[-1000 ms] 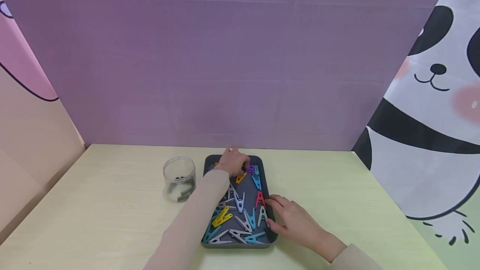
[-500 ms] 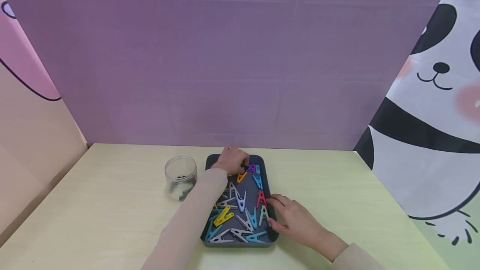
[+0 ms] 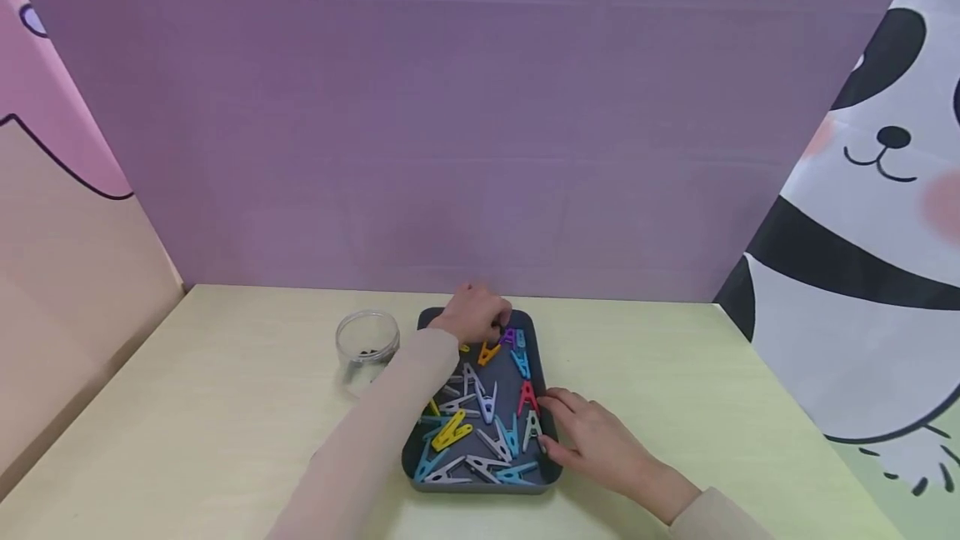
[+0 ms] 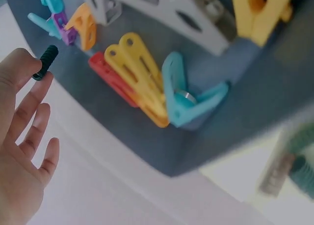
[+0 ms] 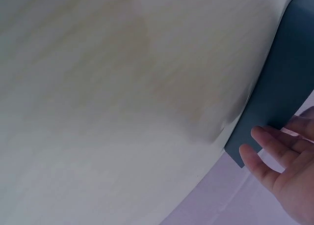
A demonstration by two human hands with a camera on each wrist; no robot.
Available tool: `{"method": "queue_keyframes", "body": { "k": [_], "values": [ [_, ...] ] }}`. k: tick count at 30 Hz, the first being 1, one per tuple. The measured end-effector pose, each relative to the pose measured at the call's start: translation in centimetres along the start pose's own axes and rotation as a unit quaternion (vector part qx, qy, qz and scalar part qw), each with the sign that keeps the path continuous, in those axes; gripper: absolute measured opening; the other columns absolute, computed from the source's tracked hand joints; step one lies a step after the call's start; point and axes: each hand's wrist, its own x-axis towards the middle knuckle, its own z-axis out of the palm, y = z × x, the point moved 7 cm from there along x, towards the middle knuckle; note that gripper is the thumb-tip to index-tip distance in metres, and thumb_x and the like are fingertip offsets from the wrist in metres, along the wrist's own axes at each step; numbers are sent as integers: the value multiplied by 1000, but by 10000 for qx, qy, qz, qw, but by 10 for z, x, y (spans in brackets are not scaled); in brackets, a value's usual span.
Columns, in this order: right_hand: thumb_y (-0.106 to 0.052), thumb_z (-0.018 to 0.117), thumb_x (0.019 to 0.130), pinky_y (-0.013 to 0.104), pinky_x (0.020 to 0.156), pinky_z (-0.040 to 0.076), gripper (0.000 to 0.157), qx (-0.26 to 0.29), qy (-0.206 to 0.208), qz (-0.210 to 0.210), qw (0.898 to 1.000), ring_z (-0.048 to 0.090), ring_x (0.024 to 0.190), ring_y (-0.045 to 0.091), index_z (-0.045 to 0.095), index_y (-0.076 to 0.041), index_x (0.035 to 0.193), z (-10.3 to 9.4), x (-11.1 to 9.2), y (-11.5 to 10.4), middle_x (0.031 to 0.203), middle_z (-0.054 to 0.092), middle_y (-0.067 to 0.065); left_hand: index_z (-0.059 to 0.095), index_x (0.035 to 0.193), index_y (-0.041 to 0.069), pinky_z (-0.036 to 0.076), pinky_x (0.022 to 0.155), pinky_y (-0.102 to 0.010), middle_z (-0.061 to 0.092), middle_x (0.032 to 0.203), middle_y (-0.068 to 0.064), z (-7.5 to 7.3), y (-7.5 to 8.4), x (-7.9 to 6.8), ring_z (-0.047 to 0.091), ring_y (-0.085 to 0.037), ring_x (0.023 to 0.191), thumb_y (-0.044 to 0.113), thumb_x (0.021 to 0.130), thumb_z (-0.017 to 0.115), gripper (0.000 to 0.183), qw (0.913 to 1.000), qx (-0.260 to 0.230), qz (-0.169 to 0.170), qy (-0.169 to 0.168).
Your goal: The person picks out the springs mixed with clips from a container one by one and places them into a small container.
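Note:
My left hand (image 3: pixel 474 315) reaches over the far end of a dark grey tray (image 3: pixel 480 490). In the left wrist view, its thumb and forefinger pinch a small dark green spring (image 4: pixel 46 62), while the other fingers are spread. Plastic clothes pegs lie scattered in the tray, among them a purple one (image 4: pixel 65 29), an orange one (image 4: pixel 84 26), a yellow one (image 3: pixel 452 431) and a red one (image 3: pixel 527 397). My right hand (image 3: pixel 603 450) touches the tray's right side. In the right wrist view, its extended fingers rest against the outer wall (image 5: pixel 274 92).
Left of the tray stands a clear round jar (image 3: pixel 367 340) with dark springs inside, partly hidden by the left sleeve. Both stand on a pale wooden table (image 3: pixel 247 407). A purple cloth (image 3: pixel 450 123) hangs behind, and a panda print (image 3: pixel 892 273) stands on the right.
The view has shifted a little, so the whole scene sits slightly farther right. My left hand has moved slightly right over the tray's far end. The right hand stays at the tray's side.

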Motion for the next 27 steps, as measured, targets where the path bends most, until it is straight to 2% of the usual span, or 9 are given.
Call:
{"method": "queue_keyframes", "body": {
  "k": [5, 15, 23, 27],
  "values": [
    [-35, 62, 82, 36, 82, 51, 44, -45, 92, -36, 9999, 60, 98, 20, 57, -6, 115, 0, 0, 2, 115, 58, 8, 68, 89, 25, 38, 90, -39, 63, 84, 13, -12, 1, -1, 50, -13, 87, 26, 80, 65, 9, 9994, 256, 179, 110],
    [-36, 62, 82, 38, 83, 51, 45, -50, 1, 75, 10000, 59, 101, 21, 57, -6, 115, 0, -2, 4, 116, 57, 8, 68, 90, 26, 37, 90, -38, 63, 84, 13, -26, 5, -10, 47, -14, 88, 25, 81, 65, 9, 9984, 431, 374, -68],
    [-37, 62, 83, 38, 84, 50, 46, -31, -47, 120, 9999, 59, 102, 22, 57, -6, 116, 2, -2, 5, 118, 57, 9, 68, 87, 24, 34, 96, -42, 62, 80, 13, -38, 8, -32, 45, -13, 86, 23, 81, 67, 6, 9966, 514, 603, -216],
    [-37, 62, 83, 38, 84, 50, 46, -24, -31, 119, 9999, 59, 101, 22, 57, -6, 116, 2, -2, 5, 118, 57, 9, 68, 86, 24, 34, 94, -39, 62, 79, 13, -42, 4, -44, 44, -13, 86, 25, 80, 68, 6, 9960, 592, 624, -227]
  ]
}}
